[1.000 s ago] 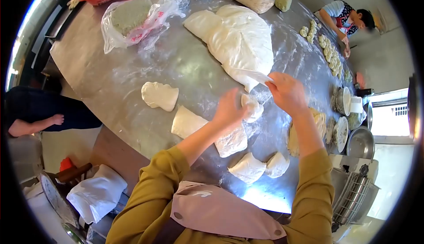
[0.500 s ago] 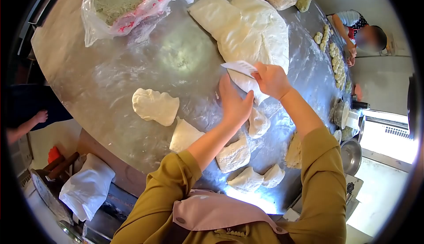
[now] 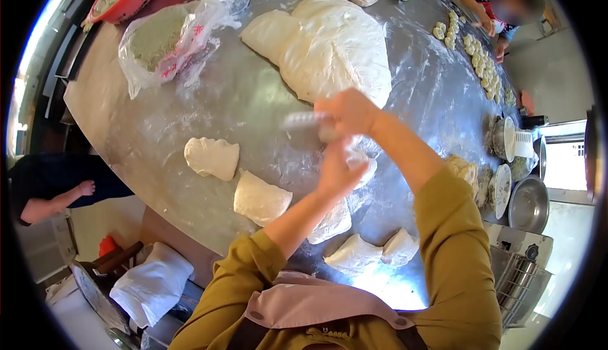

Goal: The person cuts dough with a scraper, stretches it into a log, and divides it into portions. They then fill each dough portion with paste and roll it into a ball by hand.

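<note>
Your right hand (image 3: 349, 113) is clamped on the scraper (image 3: 304, 120); your left hand's (image 3: 339, 171) grip cannot be told. The large dough (image 3: 332, 52) looks heavy, soft: support beneath.

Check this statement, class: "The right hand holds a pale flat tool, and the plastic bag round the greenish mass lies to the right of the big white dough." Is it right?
The side is wrong: the head view shows the plastic bag round the greenish mass left of the big white dough.
</note>
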A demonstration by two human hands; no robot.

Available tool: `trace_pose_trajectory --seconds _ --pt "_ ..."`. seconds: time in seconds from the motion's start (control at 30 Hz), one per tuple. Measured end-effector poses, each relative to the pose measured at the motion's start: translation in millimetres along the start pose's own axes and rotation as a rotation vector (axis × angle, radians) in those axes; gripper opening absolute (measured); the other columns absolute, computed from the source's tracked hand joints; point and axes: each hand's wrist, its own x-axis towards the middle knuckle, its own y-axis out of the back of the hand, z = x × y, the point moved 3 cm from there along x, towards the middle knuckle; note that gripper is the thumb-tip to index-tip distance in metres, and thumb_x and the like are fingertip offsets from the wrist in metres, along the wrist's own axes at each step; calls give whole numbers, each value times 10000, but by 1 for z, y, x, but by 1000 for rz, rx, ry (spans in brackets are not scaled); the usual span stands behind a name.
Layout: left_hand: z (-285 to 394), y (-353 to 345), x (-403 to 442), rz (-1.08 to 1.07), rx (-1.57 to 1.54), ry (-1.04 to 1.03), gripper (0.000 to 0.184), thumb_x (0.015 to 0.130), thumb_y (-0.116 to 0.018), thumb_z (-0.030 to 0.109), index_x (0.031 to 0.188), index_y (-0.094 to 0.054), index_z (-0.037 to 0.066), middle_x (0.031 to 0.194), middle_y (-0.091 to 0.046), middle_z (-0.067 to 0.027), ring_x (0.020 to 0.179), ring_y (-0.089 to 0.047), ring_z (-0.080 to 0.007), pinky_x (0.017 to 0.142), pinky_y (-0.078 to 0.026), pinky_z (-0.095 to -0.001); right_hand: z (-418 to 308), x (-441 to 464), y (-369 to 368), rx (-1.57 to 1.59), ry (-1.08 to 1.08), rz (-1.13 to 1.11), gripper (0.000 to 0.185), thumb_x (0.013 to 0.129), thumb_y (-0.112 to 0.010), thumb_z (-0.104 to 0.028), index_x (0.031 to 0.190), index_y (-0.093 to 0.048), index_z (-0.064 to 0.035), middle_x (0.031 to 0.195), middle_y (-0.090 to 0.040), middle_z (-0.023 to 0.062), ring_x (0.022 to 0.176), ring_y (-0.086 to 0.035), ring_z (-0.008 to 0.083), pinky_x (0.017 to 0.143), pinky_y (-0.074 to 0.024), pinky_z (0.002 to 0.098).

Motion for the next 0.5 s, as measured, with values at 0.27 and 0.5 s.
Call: trace_pose_trajectory --seconds 0.27,0.5 --pt "97 27 -51 -17 698 -276 512 794 -719 176 1248 -527 39 1222 -548 -202 1047 -580 -380 870 -490 -432 4 -76 76 -177 -34 284 93 823 -672 -173 860 -602 -125 741 -635 117 695 -625 342 597 -485 437" --pt "61 45 -27 114 630 -170 795 787 -743 252 1382 -300 -32 1321 -390 -350 1213 -404 -504 1028 -351 -512 63 -64 17 -129 -310 126 125 819 -645 -182 896 -586 -103 792 -673 131 757 -645 352 642 -493 455"
